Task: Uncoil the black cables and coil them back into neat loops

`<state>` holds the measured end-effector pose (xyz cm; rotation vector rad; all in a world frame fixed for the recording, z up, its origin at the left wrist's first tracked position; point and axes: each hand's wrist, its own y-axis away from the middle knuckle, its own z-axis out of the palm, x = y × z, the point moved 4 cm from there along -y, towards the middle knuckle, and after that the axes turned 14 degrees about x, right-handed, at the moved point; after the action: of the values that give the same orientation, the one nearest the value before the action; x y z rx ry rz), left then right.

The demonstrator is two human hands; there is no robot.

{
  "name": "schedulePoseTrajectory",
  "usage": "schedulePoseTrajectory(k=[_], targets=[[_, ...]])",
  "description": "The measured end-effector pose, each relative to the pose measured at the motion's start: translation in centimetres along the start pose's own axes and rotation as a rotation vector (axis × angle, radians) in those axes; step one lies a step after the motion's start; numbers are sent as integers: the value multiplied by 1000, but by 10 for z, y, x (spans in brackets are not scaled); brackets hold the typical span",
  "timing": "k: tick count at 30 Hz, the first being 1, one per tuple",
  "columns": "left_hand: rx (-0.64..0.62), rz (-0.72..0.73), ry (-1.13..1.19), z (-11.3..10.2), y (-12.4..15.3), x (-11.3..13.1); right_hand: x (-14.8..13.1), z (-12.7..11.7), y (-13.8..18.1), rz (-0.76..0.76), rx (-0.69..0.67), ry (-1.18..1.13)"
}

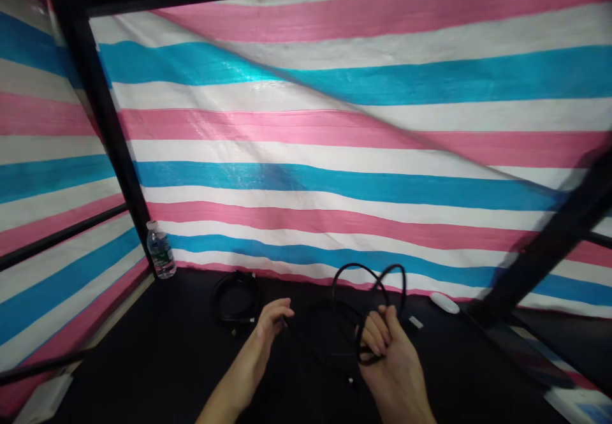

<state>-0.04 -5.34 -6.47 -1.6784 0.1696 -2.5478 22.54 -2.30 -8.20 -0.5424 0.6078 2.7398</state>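
Note:
Loops of a black cable [351, 266] rise from my right hand [394, 354], whose fingers are wrapped round them. More of this cable hangs down over the dark tabletop, and a plug end [350, 381] with a light metal tip shows below, between the hands. My left hand [271, 325] is at the left of the loops, fingers curled together. A thin dark piece, apparently part of the same cable, sits in its fingertips; the black background hides most of its run.
A coiled black cable [235, 319] lies left of my left hand. At the back left corner stands a clear water bottle [161, 252]. A white mouse-like object [444, 303] and a small white piece [415, 322] lie at right. Striped sheeting [310, 220] and black posts [108, 124] enclose the table.

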Motion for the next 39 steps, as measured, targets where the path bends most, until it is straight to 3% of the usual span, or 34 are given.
schedulePoseTrajectory(k=[3,8,12,17,19,22,24,26,29,33,36,39], targets=[[24,36,-59,5,-4,-5,17,-5,-4,83,-2,15],[171,-160,174,12,-11,-18,28,-5,5,142,30,119],[50,-104,235,10,-8,-15,31,-5,6,189,71,143],[-129,77,38,2,-2,0,42,-18,-13,362,17,202],[-185,140,-115,3,0,7,44,-22,-16,309,37,255],[-207,168,-355,13,5,14,43,-22,-6,79,73,371],[-159,168,-516,23,8,17,43,-18,5,-68,71,474],[-94,171,-628,32,9,19,48,-14,11,-100,17,584],[-25,157,-688,40,5,22,55,-12,11,-29,-135,741],[76,125,-735,35,-3,23,56,-10,10,174,-315,907],[210,176,-787,23,-3,21,46,-4,17,288,-336,874],[342,311,-858,12,-1,16,33,5,28,307,-391,812]])
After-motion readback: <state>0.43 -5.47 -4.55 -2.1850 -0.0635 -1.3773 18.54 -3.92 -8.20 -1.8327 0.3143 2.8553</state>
